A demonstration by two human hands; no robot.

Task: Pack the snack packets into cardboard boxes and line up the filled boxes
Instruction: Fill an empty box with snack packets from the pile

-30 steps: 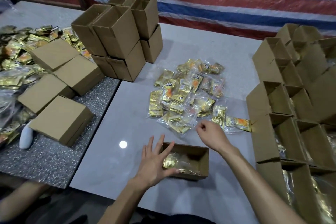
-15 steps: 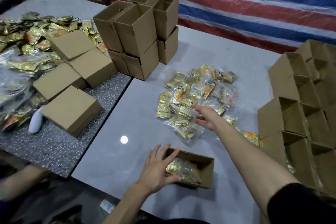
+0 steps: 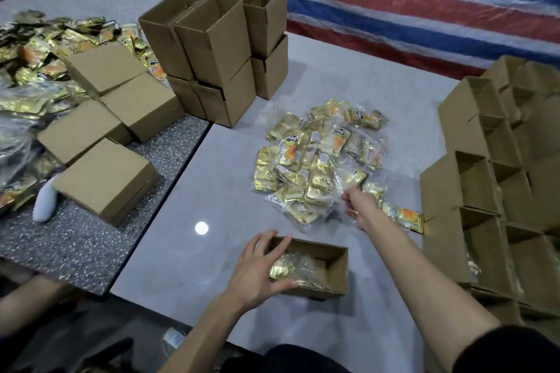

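Cardboard box point(image 3: 328, 289), open-topped, on the counter point(image 3: 188, 266) nearest the person. Part-filled: gold packets point(image 3: 283, 268) in clear film lie toward its left end.

Left grip point(image 3: 257, 269): open, fingers spread across the box's left end, thumb along the near wall, steadying it.

Right grip point(image 3: 359, 206): closed in a pinch on a packet point(image 3: 351, 179) at the near edge of the pile point(image 3: 315, 154), which sits mid-counter just beyond the box.

Filled boxes point(image 3: 472, 254): ranked along the right edge, tops open, gold showing in the nearest.

Empty boxes point(image 3: 218, 54): stacked two high at the far seam.

Closed boxes point(image 3: 106, 179): four on the speckled counter to the left, beside a second heap of packets.

Risk, as judged: the pinch holds slick film only, so the packet may slip free or drag its neighbours off the pile. A packet dropped short could catch the box's far rim. If the left grip eases, the light box may skid.
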